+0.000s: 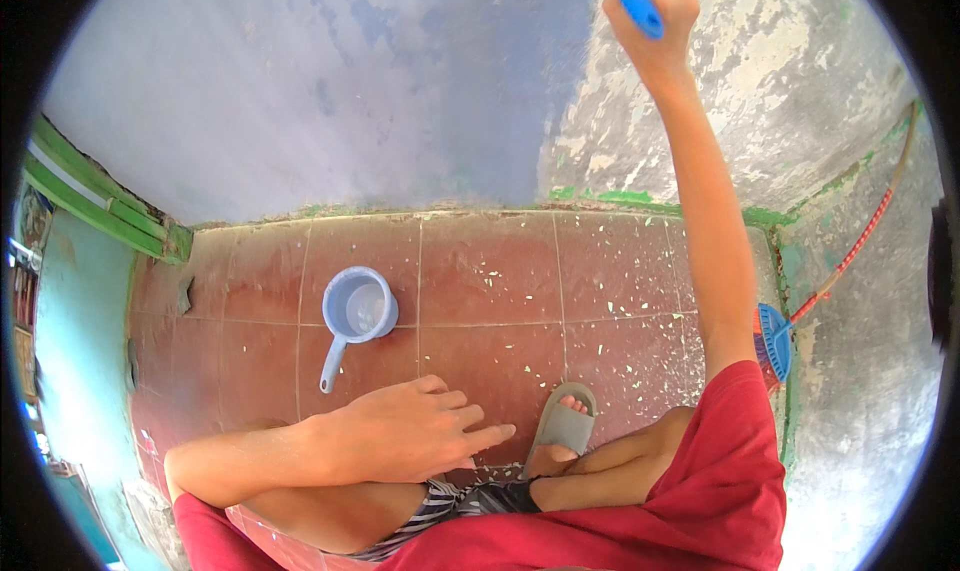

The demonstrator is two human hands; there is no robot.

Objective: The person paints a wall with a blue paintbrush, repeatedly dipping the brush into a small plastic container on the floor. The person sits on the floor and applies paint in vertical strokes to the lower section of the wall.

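Note:
Raised against the wall at the top, my right hand point(667, 16) grips the blue handle point(637, 5) of a tool whose working end is out of the picture. The wall point(450, 106) is coated smooth blue-grey on the left; on the right lies a patchy stretch with peeling paint point(765, 53). My left hand point(420, 428) hangs loosely over my bent leg, holding nothing, its fingers somewhat apart. Beyond it on the floor stands a light-blue plastic dipper point(360, 305), its handle pointing towards me.
Paint flakes point(630, 346) are scattered over the red tiled floor point(480, 271). A broom point(776, 342) with a blue head leans in the right corner. My slippered foot point(562, 428) rests on the tiles. A green wooden frame point(105, 196) borders the left side.

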